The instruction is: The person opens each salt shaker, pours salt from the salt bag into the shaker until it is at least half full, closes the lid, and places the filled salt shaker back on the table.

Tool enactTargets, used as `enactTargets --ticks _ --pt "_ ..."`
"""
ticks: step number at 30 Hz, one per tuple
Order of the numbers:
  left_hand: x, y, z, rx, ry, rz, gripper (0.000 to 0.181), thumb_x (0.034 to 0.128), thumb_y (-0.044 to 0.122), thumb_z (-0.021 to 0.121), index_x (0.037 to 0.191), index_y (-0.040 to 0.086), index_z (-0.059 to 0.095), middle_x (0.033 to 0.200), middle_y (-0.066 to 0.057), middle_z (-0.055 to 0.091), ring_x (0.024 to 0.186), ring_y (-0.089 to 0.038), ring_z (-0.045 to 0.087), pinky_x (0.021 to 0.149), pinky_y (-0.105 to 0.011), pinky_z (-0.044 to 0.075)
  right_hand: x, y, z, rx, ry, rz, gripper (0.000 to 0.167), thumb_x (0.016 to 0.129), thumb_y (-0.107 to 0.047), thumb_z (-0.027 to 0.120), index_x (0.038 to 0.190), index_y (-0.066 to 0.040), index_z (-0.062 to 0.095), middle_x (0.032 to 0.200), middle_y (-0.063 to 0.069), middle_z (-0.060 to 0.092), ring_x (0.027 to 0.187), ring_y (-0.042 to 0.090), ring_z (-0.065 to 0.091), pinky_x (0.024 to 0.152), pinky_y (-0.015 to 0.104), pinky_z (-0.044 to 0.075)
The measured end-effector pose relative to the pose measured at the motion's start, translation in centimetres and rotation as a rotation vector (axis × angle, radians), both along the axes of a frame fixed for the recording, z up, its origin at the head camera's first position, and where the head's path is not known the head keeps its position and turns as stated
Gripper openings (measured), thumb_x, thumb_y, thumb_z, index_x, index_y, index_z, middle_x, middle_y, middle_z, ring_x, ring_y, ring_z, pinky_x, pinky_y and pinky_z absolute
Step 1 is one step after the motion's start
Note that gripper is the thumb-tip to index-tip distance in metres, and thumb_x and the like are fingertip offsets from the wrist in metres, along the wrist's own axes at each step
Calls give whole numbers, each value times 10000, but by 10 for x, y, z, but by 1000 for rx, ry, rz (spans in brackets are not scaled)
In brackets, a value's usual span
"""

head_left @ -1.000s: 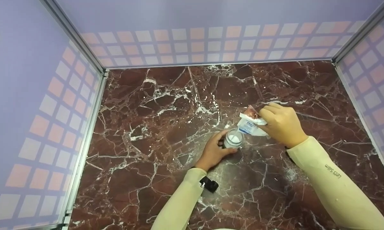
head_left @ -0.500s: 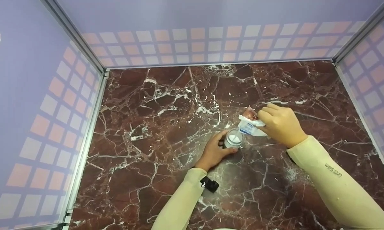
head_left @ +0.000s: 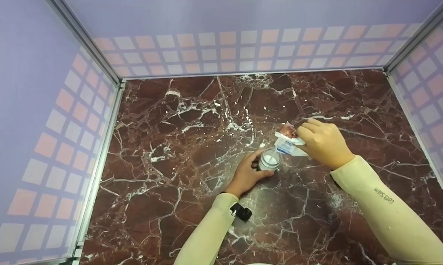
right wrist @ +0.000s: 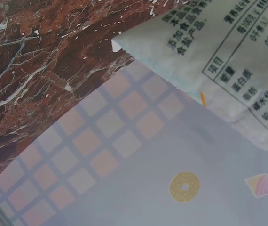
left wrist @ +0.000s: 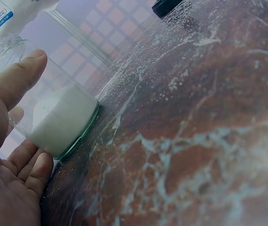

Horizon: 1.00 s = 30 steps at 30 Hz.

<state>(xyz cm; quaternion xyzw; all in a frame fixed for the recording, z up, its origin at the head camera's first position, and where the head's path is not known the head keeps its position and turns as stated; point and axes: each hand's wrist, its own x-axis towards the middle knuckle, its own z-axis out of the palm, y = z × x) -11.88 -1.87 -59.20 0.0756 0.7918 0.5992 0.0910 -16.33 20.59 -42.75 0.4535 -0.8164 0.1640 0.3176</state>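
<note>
My left hand [head_left: 247, 173] grips a clear glass jar [head_left: 270, 166] standing on the table. In the left wrist view, the thumb lies along the jar's upper side, the fingers are at its lower far side, and white salt [left wrist: 61, 125] fills its lower part. With its fingers curled, my right hand [head_left: 322, 141] holds a soft printed salt bag [head_left: 287, 147] tipped over the jar's right rim. A thin whitish stream appears at the jar's mouth, just under the bag's corner. The bag's printed side [right wrist: 232, 66] fills the upper right of the right wrist view, where the hand is nearly out of frame.
White grains [left wrist: 174, 82] are scattered on the dark red marbled table [head_left: 151, 213], also in a patch near the right forearm. Lilac panels [head_left: 243, 18] with pink and white squares enclose the back and sides. A black object [left wrist: 164, 6] is cut off in the left wrist view.
My right hand and the salt bag have shifted very slightly left. The left hand and the jar have stayed in place.
</note>
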Motion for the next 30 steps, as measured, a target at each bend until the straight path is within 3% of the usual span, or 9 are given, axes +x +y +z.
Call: enactTargets --ticks 8,16,26,30 --pt "1 0 1 0 -8 -5 778 752 263 928 1452 295 590 1270 33 610 1099 -110 568 976 -311 496 -1 -1 0 10 12 -3 367 678 30 757 669 -80 406 601 82 471 550 251 363 475 362 325" --pt "0 0 0 -9 -9 -5 772 757 280 924 1451 312 589 1252 46 605 1104 -93 567 970 -293 497 -1 -2 -1 38 17 6 291 805 65 608 664 -85 404 600 73 455 556 252 374 459 343 309" --pt "0 -1 0 -8 -8 -4 777 754 304 924 1453 321 584 1262 41 602 1088 -106 567 973 -313 495 -1 -1 -1 54 27 11 321 733 149 610 665 -86 401 597 73 462 561 219 350 477 329 300" --pt "0 -1 -1 -7 -3 -1 781 747 302 927 1452 303 590 1256 27 600 1083 -110 568 967 -313 499 -1 -1 -2 52 24 8 308 764 100 640 665 -81 411 603 75 473 559 230 364 458 337 313"
